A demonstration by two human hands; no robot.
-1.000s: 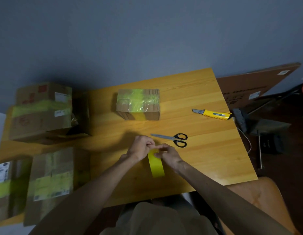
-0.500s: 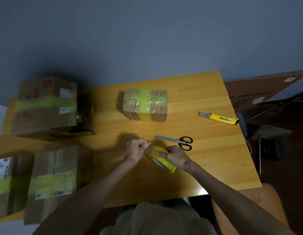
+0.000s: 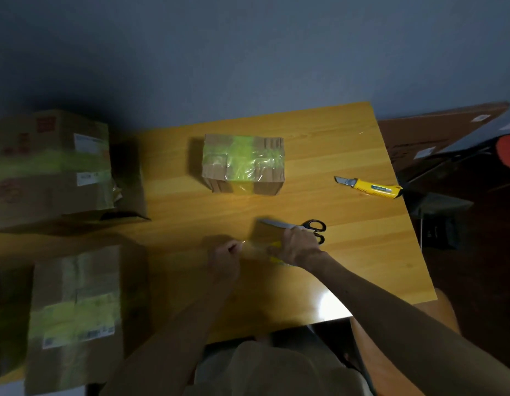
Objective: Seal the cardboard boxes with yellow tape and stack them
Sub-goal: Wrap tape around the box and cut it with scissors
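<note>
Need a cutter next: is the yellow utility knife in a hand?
No, the utility knife lies untouched on the table near its right edge.

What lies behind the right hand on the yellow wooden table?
Steel scissors with black handles: the blades and handle loops show beyond the right hand, which covers part of their middle.

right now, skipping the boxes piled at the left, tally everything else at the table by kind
small taped cardboard box: 1
yellow tape roll: 1, held in the hands
scissors: 1
yellow utility knife: 1
total: 4
</note>
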